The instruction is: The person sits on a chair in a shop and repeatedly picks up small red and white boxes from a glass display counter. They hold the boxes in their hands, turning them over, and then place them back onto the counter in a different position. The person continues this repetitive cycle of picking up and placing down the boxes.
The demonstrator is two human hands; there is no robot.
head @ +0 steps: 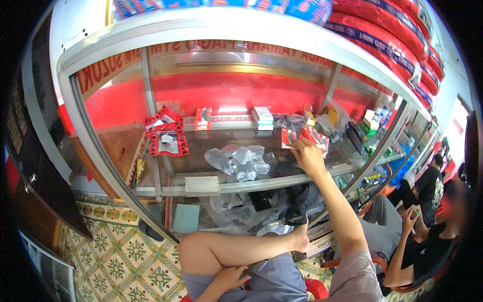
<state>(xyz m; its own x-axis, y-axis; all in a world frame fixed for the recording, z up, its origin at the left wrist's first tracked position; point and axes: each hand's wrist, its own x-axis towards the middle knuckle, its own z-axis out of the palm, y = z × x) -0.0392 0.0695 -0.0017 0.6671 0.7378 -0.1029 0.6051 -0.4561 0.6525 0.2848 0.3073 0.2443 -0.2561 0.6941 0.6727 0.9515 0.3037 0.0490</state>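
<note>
My right hand (310, 156) reaches into a glass display case, its fingers around the lower edge of a tilted red-and-white cardboard box (316, 136). Just left of the fingertips stands a second red-and-white box (288, 138). My left hand (231, 278) rests in my lap near the raised bent leg, with no object visible in it. Crumpled clear plastic bags (243, 160) lie on the same glass shelf (192, 151), left of my right hand. Behind them are another red box (203, 118) and a stack of white-and-blue boxes (262, 117).
Red printed packets (166, 137) lie at the shelf's left. The case's metal frame (241, 185) runs below my right forearm. More plastic bags (234, 211) fill the lower shelf. A seated person (426, 245) is close on my right. Red sacks (381, 37) are stacked above.
</note>
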